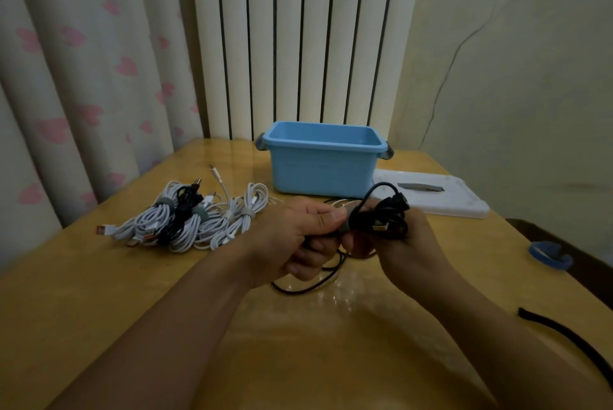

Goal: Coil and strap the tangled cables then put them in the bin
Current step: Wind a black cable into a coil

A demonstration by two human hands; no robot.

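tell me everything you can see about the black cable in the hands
The black cable is a thin, rubbery-looking cord gathered into a loose coil held above the wooden table. A gold-toned USB plug shows at its front, and a grey strap wraps its left side. The right hand grips the coil; the left hand pinches the strap. One loop trails onto the table below.

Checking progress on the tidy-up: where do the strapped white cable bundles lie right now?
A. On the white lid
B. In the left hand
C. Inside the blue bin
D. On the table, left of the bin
D: the white cable bundles lie on the table, left of the blue bin.
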